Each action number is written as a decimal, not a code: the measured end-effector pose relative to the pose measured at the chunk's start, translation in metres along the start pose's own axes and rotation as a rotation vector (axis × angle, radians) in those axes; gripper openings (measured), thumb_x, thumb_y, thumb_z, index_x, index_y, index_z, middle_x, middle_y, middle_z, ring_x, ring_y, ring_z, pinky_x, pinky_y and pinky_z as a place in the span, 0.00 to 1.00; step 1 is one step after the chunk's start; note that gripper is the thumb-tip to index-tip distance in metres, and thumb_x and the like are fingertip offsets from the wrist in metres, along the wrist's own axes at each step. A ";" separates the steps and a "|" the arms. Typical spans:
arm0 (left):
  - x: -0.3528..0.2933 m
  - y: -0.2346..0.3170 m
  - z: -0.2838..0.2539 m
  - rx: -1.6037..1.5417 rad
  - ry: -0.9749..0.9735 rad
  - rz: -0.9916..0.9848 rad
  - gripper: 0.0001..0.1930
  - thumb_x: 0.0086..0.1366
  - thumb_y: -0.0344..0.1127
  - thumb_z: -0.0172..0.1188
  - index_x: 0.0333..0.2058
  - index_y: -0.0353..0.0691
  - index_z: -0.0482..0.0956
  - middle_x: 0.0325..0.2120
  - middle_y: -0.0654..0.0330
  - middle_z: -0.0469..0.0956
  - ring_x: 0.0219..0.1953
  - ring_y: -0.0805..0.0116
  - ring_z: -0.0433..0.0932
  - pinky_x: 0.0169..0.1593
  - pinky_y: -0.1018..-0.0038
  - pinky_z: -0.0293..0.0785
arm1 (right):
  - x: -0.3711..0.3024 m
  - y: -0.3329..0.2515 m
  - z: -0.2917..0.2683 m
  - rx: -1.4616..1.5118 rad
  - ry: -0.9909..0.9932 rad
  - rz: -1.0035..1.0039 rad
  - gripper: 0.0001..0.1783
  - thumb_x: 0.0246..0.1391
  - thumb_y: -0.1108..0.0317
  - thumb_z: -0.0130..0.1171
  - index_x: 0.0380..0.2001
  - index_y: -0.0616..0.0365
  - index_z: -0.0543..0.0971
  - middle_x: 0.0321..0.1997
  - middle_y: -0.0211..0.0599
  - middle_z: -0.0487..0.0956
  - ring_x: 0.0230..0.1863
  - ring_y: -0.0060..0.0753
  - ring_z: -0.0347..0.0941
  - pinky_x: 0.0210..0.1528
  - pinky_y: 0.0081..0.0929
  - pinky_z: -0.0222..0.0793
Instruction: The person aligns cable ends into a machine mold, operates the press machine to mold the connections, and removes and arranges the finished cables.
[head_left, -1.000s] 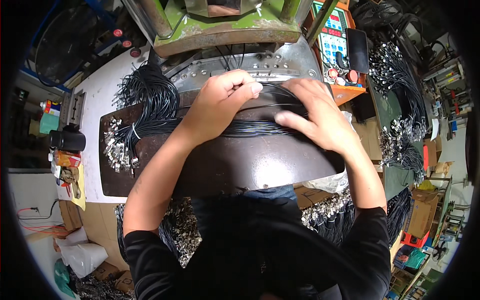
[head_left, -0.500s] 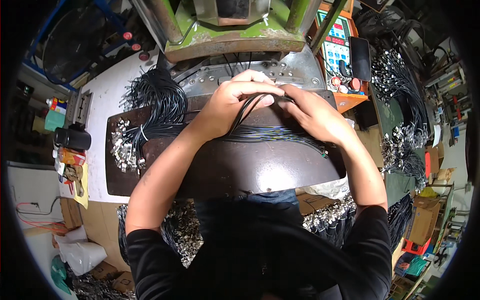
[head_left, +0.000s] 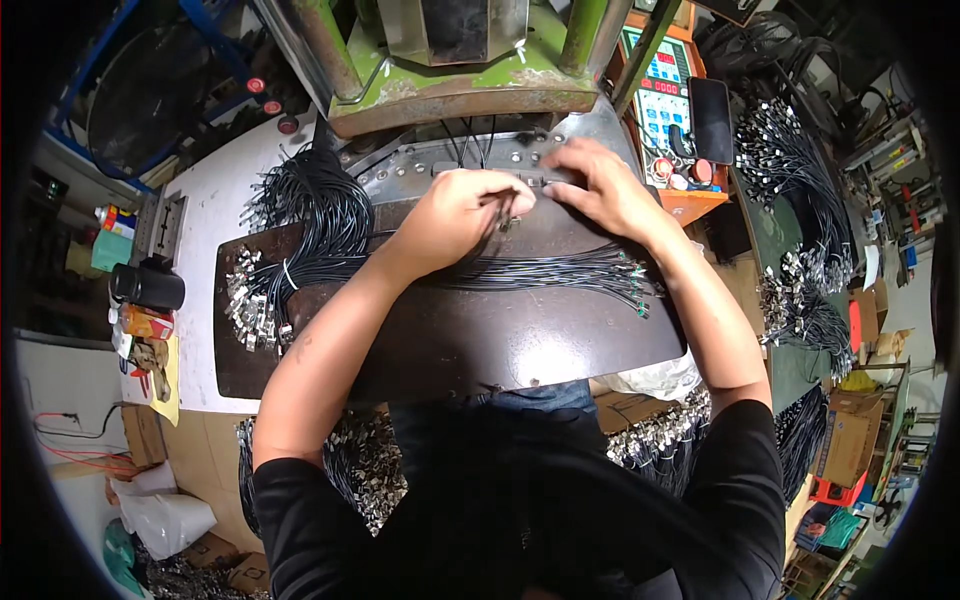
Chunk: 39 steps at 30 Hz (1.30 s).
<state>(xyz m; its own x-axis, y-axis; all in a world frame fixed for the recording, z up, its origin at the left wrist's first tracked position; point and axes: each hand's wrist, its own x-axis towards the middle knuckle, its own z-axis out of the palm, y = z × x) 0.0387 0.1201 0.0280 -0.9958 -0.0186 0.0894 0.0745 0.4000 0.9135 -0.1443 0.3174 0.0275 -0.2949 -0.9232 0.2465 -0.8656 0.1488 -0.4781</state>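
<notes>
My left hand [head_left: 465,212] is closed on black cables [head_left: 488,222], with a small metal connector [head_left: 512,224] showing just below the fingertips. To its right, my right hand [head_left: 600,188] is at the near edge of the metal mould plate [head_left: 400,172], thumb and fingers apart and the fingertips smeared by motion. Beneath both wrists a bundle of black cables [head_left: 540,272] lies across the dark brown board [head_left: 450,345]. Metal plugs [head_left: 255,305] cluster at its left end, where a white tie [head_left: 288,272] binds it; small green-tipped ends [head_left: 638,285] fan out at the right.
A green press [head_left: 470,95] rises above the mould plate, with thin cables under it. An orange control box [head_left: 665,110] stands at right, beside more cable bundles [head_left: 800,190]. Another looped bundle [head_left: 330,195] rests at left. A black cup [head_left: 150,283] stands on the white table [head_left: 205,210].
My hands, together over the cables before, have drawn apart. The left has lowered slightly, with a connector now showing under it; the right has moved up and open.
</notes>
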 end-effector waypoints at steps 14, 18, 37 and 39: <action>-0.009 -0.008 0.012 -0.114 0.311 0.162 0.15 0.73 0.40 0.66 0.42 0.30 0.89 0.25 0.62 0.83 0.26 0.73 0.76 0.34 0.79 0.77 | 0.003 -0.050 0.017 0.721 -0.159 0.262 0.08 0.61 0.78 0.66 0.43 0.67 0.86 0.38 0.34 0.83 0.32 0.32 0.75 0.38 0.26 0.70; -0.013 -0.022 0.000 -0.267 0.313 -0.146 0.12 0.72 0.34 0.65 0.41 0.29 0.89 0.29 0.59 0.85 0.27 0.73 0.77 0.33 0.79 0.77 | -0.005 -0.036 0.014 0.039 0.029 -0.046 0.12 0.57 0.81 0.64 0.44 0.64 0.86 0.32 0.36 0.81 0.27 0.37 0.72 0.35 0.31 0.70; -0.011 -0.030 0.036 0.061 0.372 0.119 0.03 0.62 0.21 0.65 0.34 0.34 0.84 0.21 0.65 0.76 0.23 0.74 0.67 0.28 0.76 0.65 | -0.001 -0.001 0.027 0.185 -0.037 -0.324 0.08 0.54 0.81 0.63 0.38 0.66 0.83 0.34 0.36 0.81 0.30 0.34 0.71 0.35 0.31 0.67; -0.007 -0.035 0.038 0.040 0.378 0.138 0.03 0.61 0.21 0.64 0.33 0.34 0.83 0.20 0.64 0.77 0.22 0.73 0.67 0.28 0.75 0.65 | -0.001 -0.001 0.027 0.171 -0.027 -0.358 0.07 0.54 0.81 0.63 0.38 0.66 0.83 0.34 0.36 0.81 0.30 0.35 0.71 0.36 0.32 0.67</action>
<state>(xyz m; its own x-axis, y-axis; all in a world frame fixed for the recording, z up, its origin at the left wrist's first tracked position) 0.0415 0.1409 -0.0193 -0.8867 -0.2944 0.3565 0.1965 0.4579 0.8670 -0.1327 0.3085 0.0051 0.0261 -0.9154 0.4017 -0.8310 -0.2433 -0.5003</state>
